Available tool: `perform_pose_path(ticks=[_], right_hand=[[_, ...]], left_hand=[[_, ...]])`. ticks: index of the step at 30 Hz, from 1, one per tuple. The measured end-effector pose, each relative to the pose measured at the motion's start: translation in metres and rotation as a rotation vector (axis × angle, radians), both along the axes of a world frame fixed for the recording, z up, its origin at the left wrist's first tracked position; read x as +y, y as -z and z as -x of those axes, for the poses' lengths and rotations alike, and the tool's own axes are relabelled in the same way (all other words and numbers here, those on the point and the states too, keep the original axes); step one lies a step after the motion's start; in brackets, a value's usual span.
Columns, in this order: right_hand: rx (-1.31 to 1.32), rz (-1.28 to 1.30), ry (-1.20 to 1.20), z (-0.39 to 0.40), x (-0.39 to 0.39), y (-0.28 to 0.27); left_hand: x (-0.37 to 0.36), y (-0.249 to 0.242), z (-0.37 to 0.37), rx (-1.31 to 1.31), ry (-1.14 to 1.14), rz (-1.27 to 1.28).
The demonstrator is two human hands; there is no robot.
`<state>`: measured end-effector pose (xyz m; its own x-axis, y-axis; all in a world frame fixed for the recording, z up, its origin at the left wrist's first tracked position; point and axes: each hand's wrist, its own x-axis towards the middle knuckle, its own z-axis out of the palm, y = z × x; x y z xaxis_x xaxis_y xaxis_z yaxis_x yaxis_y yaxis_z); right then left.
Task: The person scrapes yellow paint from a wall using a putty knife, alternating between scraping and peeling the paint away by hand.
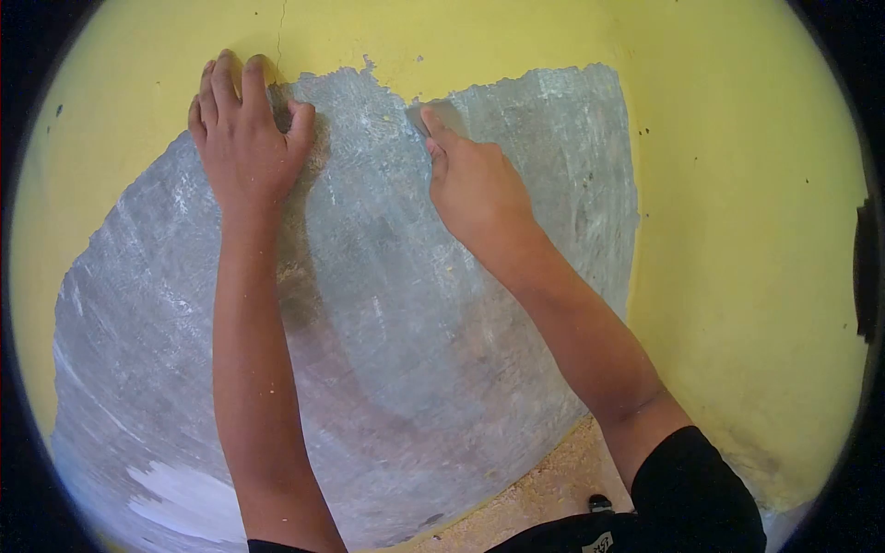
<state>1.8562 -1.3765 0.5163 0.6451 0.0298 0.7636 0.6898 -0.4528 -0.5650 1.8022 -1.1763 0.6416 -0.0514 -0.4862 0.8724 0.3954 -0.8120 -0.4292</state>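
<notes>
My left hand (247, 138) lies against the wall with its fingers stretched out, across the border of yellow paint (387, 37) and bare grey plaster (387, 249). In my right hand (479, 180) is a scraper (415, 118), with the index finger laid along it. Its thin blade meets the wall at the ragged lower edge of the yellow paint. The handle is mostly covered by my fingers. Small loose flecks of paint sit around that edge.
Yellow wall (728, 249) continues on the right beyond a corner. A dark object (865, 272) is at the far right edge. Below, the floor (562, 479) is littered with scraps, and a dark shoe (599, 503) shows there. A whitish patch (184, 498) marks the lower left plaster.
</notes>
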Motion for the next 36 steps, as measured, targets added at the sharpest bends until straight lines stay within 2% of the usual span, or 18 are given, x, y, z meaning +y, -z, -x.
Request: perform_pose_path(ticks=[4, 8, 12, 15, 17, 19, 21, 23, 27, 31, 33, 35, 36], right_hand=[[-0.014, -0.009, 0.037, -0.018, 0.021, -0.025], [-0.387, -0.123, 0.105, -0.047, 0.025, -0.089], [-0.374, -0.069, 0.071, -0.043, 0.01, -0.131], [-0.288, -0.01, 0.079, -0.043, 0.005, -0.118], [-0.314, 0.007, 0.077, -0.036, 0.004, -0.088], [-0.239, 0.026, -0.003, -0.026, 0.004, -0.055], [-0.034, 0.123, 0.01, 0.0, 0.008, -0.026], [-0.021, 0.118, 0.014, 0.015, 0.023, 0.003], [0.06, 0.026, 0.02, 0.028, 0.04, 0.002], [-0.021, -0.099, 0.033, 0.003, 0.051, -0.032], [-0.187, -0.211, 0.08, -0.016, 0.054, -0.06], [-0.279, -0.21, 0.157, -0.035, 0.042, -0.101], [-0.239, -0.124, 0.106, -0.041, 0.026, -0.125]], left_hand=[[0.0, -0.002, -0.004, -0.033, -0.041, 0.008], [0.002, -0.001, -0.006, -0.044, 0.006, -0.014], [0.001, -0.001, -0.001, -0.024, 0.027, 0.007], [0.001, 0.001, 0.001, 0.005, 0.058, 0.018], [0.001, 0.001, 0.001, 0.009, 0.07, 0.02], [0.0, 0.001, 0.002, 0.011, 0.071, 0.028], [0.0, 0.001, 0.001, 0.016, 0.073, 0.03], [0.0, 0.001, 0.0, -0.001, 0.05, 0.028], [0.004, 0.001, -0.004, 0.01, 0.041, -0.001], [0.006, 0.001, -0.006, -0.021, 0.034, -0.014], [0.005, 0.002, -0.005, -0.024, 0.024, -0.02], [0.005, 0.001, -0.004, -0.024, 0.04, -0.023], [0.004, 0.0, -0.003, -0.028, 0.043, -0.026]])
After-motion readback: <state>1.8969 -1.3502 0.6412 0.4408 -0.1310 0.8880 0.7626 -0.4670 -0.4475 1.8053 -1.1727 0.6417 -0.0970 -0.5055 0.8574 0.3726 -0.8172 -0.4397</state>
